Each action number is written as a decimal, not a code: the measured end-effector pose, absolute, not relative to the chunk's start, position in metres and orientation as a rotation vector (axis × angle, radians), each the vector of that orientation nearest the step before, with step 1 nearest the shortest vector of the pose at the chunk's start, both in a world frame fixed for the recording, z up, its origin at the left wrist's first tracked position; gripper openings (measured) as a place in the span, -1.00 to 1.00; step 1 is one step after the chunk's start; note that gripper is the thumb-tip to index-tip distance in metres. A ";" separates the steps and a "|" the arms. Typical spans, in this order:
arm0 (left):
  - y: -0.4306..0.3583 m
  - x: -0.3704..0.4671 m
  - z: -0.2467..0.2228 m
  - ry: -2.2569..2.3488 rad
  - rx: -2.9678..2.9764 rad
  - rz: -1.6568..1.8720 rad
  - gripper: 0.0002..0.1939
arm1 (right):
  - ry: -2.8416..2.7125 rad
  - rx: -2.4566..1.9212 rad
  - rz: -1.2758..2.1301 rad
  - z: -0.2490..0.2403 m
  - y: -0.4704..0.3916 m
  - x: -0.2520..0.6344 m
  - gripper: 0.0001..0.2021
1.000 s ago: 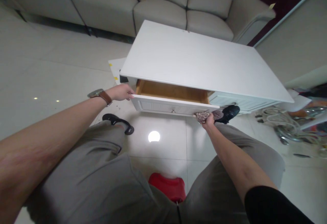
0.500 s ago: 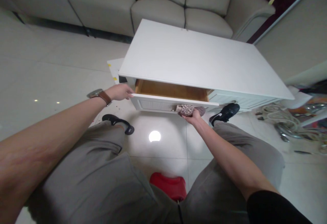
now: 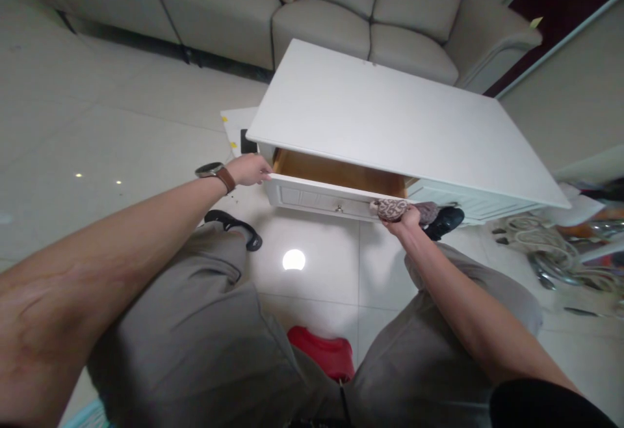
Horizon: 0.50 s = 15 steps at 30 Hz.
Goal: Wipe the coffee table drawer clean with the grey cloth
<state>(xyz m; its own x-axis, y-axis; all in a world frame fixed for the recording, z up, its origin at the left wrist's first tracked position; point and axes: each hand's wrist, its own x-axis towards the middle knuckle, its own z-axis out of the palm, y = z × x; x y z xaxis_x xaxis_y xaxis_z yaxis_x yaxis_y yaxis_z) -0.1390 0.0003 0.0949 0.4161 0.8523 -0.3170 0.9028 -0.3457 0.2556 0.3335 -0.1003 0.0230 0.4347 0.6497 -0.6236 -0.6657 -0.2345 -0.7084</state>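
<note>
A white coffee table point(image 3: 400, 109) stands before me, its front drawer point(image 3: 312, 198) pulled partway out and showing bare wooden insides. At the drawer front's left top corner, my left hand point(image 3: 249, 170) grips the edge with its fingers closed over it. My right hand point(image 3: 405, 220) is wrapped round a bunched brown-and-white patterned cloth point(image 3: 392, 209), pressed to the right part of the drawer front near its upper edge. Left of the cloth, a small metal knob point(image 3: 339, 209) is exposed. Part of the cloth is hidden by my fingers.
A red plastic stool point(image 3: 324, 353) is on the tiled floor between my legs. Behind the table runs a grey sofa point(image 3: 322, 31). Coiled ropes or hoses point(image 3: 541, 239) and clutter lie at right. A white board point(image 3: 236, 125) shows beyond the table's left end.
My right hand has slid rightward along the drawer front with the cloth, uncovering the knob. My left hand keeps its place on the drawer corner. The view has shifted slightly.
</note>
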 end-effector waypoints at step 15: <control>-0.006 -0.140 0.097 1.540 2.392 -0.187 -0.65 | 0.081 -1.483 1.128 -0.043 -0.078 0.215 -0.68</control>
